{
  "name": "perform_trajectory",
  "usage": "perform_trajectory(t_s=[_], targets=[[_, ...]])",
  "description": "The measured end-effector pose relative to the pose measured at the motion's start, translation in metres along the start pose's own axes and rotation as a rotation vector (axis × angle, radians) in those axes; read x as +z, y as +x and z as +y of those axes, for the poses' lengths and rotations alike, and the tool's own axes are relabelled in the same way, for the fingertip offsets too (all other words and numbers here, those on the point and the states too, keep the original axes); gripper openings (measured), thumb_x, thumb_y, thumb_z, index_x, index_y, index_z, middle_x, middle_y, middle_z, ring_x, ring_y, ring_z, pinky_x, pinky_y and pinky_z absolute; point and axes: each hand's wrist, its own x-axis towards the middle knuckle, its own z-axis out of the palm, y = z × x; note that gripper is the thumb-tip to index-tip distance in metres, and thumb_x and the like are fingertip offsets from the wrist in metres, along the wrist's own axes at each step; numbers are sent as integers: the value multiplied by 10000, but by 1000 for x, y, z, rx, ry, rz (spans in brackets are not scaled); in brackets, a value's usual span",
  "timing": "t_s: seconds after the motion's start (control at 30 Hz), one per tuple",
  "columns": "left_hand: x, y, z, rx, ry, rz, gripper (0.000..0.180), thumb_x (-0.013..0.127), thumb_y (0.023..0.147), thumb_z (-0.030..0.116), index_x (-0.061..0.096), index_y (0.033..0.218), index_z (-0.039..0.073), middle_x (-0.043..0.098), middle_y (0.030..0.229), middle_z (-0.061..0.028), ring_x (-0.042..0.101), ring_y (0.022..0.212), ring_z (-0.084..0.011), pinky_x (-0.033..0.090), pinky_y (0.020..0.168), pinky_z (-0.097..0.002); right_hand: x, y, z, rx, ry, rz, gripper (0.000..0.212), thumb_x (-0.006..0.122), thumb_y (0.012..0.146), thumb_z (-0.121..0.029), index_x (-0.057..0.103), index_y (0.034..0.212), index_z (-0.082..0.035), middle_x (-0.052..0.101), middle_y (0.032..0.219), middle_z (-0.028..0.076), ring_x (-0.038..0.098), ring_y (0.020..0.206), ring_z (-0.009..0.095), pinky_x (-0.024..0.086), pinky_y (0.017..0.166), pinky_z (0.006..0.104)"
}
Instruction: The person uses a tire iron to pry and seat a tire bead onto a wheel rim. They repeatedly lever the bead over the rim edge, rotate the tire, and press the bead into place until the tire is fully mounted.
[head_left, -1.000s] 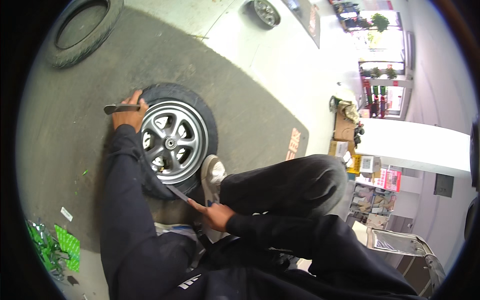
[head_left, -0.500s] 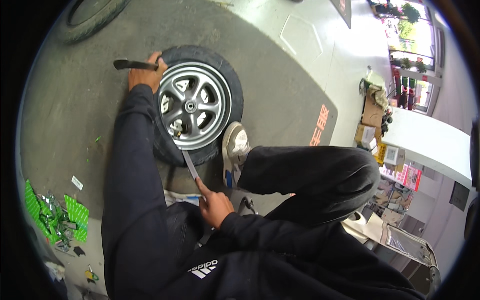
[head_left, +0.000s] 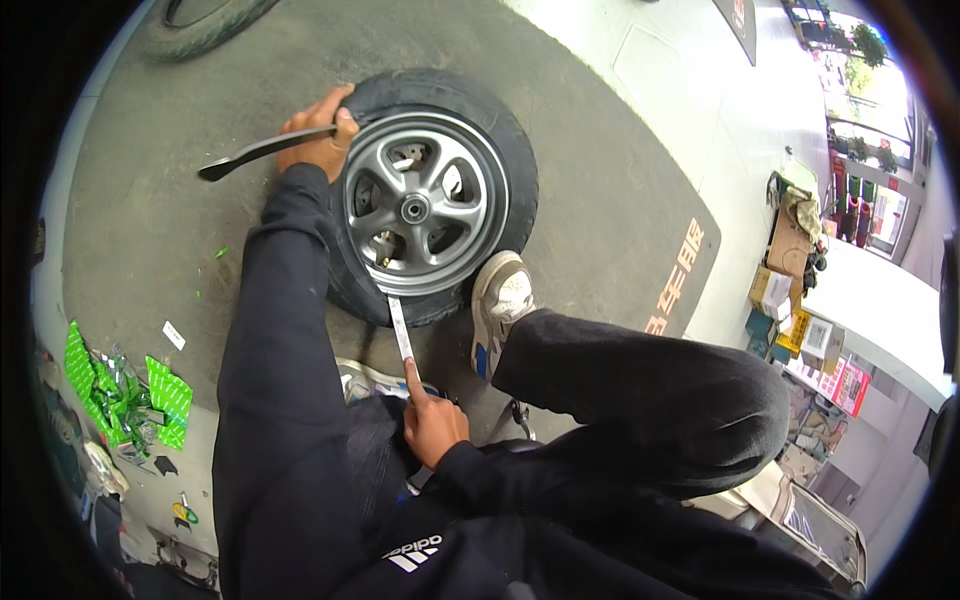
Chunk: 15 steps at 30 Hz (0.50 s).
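A grey spoked wheel rim (head_left: 467, 212) with a black tyre (head_left: 513, 175) around it lies flat on the floor. At the tyre's left upper side, my left hand (head_left: 318, 140) is closed round a dark tyre lever (head_left: 252, 156), its flat end sticking out to the left. Some fingers of that hand rest on the tyre. Lower down, my right hand (head_left: 436, 425) grips a second, silvery tyre lever (head_left: 401, 330), the index finger stretched along it. The far end of this lever meets the gap between tyre and rim; its tip is hidden.
My shoe (head_left: 503, 300) presses against the tyre's lower right side. Another tyre (head_left: 205, 32) lies at the far left. Torn green packaging (head_left: 120, 400) is on the floor at the left. Boxes (head_left: 790, 300) stand by a white counter at the right.
The whole view has shifted, so the wheel sits farther right. In my left hand the dark lever has tilted, its free end lower and more of it showing. My right hand keeps its lever at the rim.
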Motion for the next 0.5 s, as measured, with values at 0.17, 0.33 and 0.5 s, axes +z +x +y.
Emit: perform_trajectory(t_s=[0.17,0.33,0.5], targets=[[14,11,-12,-93,46,-127,527,440,969,503,632,1356,202,736,1135,-178,681,1074,-401,533,920,-509,-121,32,-30,-146,-435,-254,652,556,933,-173,404,1563,-98,740,906,205,739,797,382,583,680,506],[11,9,-15,-84,103,-136,528,437,982,491,607,1374,179,730,1143,-186,673,1105,-389,529,933,-510,-182,109,-89,-395,-949,-489,384,520,981,-213,642,1311,-58,767,982,142,764,878,339,592,675,454],[15,17,5,-1,29,-51,457,473,967,489,657,1248,180,732,1008,-206,699,945,-428,546,798,-541,-249,208,-114,-647,-1367,-643,249,604,983,-326,747,1096,-155,766,1041,100,742,1003,335,594,759,478]])
